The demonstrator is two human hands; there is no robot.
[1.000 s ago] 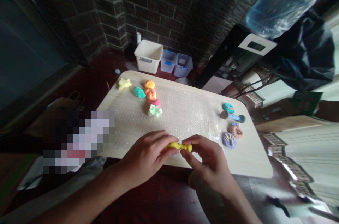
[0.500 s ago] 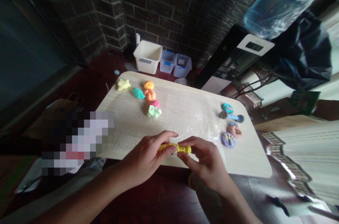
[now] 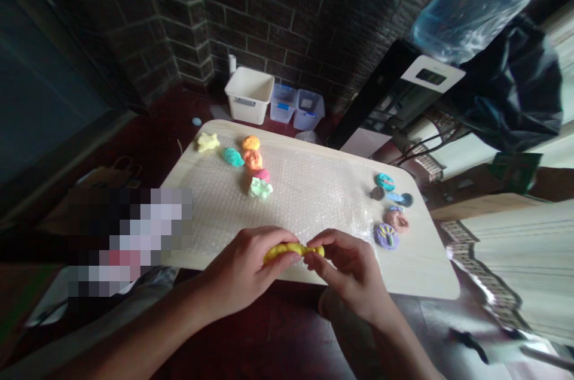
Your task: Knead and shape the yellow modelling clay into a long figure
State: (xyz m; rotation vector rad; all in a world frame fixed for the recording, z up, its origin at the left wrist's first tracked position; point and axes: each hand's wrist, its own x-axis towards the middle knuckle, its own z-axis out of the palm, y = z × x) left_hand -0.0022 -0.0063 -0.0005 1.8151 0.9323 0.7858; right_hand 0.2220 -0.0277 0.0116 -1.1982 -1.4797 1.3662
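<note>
A yellow roll of modelling clay is held between both hands over the near edge of a pale wooden table. My left hand wraps its fingers round the roll's left end. My right hand pinches the right end with thumb and fingertips. A sheet of bubble wrap covers the middle of the table just beyond my hands.
Several clay shapes lie at the table's far left, among them a yellow star, a teal piece and a pale green piece. More clay pieces, including a purple disc, lie at the right. A white bin and clear boxes stand on the floor behind.
My left fingers have curled further round the yellow roll, and the roll looks a little thicker and shorter at its left end. Both hands stay at the table's near edge.
</note>
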